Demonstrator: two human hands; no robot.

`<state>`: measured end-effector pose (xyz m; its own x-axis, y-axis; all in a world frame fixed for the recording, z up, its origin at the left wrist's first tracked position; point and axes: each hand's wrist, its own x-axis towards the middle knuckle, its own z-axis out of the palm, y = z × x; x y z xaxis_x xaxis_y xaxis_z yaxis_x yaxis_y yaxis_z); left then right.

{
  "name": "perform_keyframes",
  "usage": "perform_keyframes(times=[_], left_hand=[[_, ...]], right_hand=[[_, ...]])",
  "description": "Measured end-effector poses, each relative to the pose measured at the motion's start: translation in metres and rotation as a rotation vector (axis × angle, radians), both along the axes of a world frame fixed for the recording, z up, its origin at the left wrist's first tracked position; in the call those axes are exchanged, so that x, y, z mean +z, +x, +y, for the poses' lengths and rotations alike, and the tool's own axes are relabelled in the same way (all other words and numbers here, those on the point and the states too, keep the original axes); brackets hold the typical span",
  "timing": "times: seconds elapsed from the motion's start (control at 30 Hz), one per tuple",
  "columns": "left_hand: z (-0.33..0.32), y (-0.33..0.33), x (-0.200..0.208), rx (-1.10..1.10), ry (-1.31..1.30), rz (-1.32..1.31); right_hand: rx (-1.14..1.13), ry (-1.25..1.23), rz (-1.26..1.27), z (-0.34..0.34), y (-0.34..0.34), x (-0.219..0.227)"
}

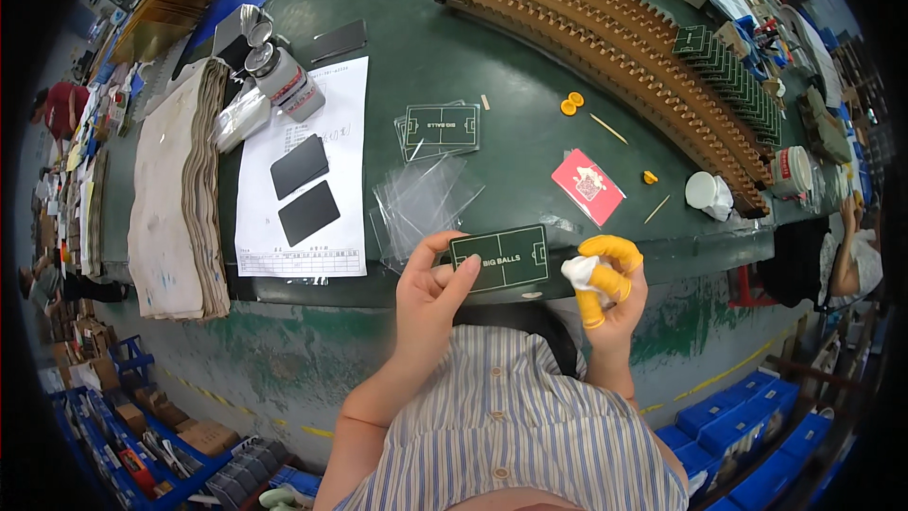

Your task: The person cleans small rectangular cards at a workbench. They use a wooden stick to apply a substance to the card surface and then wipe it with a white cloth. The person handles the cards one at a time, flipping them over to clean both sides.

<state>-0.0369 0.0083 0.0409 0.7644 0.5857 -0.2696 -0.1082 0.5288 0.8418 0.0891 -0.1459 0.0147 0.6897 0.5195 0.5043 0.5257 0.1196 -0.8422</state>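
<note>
I have the left hand (430, 289) closed on a small dark green card (499, 257) printed like a sports pitch, thumb on its top left edge and fingers curled along the left end, so the card juts out to the right, held level above the near edge of the surface (426, 47). The right hand (610, 289), its fingers in yellow rubber covers, is bunched shut around a wad of white cloth (578, 271) touching the card's right end. I judge the card light, thin and fairly stiff, with a smooth face that could slip or smudge, so the edges and short ends are the places to pinch, not the printed face. Just beyond the left hand lie clear plastic sleeves (426, 197), flimsy and slick, and past them a small stack of the same green cards (441, 127).
</note>
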Motion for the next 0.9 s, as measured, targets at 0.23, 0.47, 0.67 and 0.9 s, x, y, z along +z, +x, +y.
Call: perform_keyframes(times=[0.23,0.47,0.67,0.9], left_hand=[[0.000,-0.003,0.000,0.001,0.047,-0.017],[-0.003,-0.003,-0.001,0.016,0.057,-0.037],[-0.003,-0.002,0.002,0.018,0.069,-0.022],[-0.003,-0.005,0.003,0.007,0.111,0.018]], right_hand=[[-0.036,-0.079,-0.079,0.000,-0.001,0.004],[-0.066,-0.006,0.146,0.003,-0.006,0.011],[-0.024,-0.147,-0.367,-0.001,0.002,0.010],[-0.042,-0.245,-0.596,0.004,0.012,0.020]])
